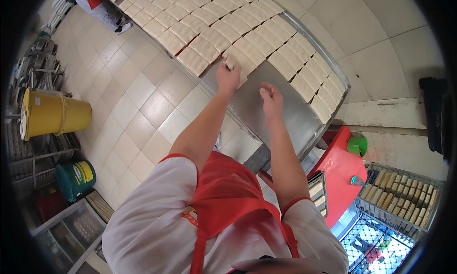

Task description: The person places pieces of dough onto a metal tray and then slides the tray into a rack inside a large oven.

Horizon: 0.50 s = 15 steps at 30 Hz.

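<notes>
Rows of pale, flat dough rectangles [190, 55] cover much of a long metal table [281, 107], which has a bare stretch nearest me. My left hand [228, 74] grips a dough piece [240, 60] at the edge of those rows, over the bare metal. Just to its right, my right hand [270, 99] hovers above the bare metal, fingers loosely curled and apart, holding nothing.
Another person's legs [102, 14] stand beside the table's far end. Yellow buckets [47, 113] and a green drum [71, 181] line the left, past tiled floor. At right are a red surface [338, 160] and a crate of baked bars [397, 200].
</notes>
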Tool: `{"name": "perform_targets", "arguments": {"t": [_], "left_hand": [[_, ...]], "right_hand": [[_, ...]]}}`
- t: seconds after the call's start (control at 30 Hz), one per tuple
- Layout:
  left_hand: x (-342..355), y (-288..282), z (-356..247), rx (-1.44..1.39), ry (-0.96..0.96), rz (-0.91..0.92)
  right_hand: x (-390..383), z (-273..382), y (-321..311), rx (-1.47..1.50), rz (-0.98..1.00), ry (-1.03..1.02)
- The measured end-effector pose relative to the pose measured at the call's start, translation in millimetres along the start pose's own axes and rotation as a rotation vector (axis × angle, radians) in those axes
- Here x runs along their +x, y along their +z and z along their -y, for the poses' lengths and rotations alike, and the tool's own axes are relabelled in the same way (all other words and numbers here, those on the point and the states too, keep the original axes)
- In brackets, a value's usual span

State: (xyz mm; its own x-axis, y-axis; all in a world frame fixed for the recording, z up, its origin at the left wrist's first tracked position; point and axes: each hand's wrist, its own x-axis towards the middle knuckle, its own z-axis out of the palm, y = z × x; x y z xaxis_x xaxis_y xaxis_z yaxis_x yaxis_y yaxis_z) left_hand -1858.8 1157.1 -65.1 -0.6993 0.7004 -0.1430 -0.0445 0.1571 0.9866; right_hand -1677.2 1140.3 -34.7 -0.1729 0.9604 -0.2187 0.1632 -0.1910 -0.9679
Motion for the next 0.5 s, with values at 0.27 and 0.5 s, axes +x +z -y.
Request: {"name": "perform_targets", "arguments": {"t": [0.27,0.5], "left_hand": [[-33,-35,-71,-0.231,-0.393,0.655],[89,-176,74,-0.262,-0.25,-0.221]], "right_hand": [[25,14,-25,0.749,0.541,0.392],[-19,-17,-21,0.803,0.341,0.36]]}}
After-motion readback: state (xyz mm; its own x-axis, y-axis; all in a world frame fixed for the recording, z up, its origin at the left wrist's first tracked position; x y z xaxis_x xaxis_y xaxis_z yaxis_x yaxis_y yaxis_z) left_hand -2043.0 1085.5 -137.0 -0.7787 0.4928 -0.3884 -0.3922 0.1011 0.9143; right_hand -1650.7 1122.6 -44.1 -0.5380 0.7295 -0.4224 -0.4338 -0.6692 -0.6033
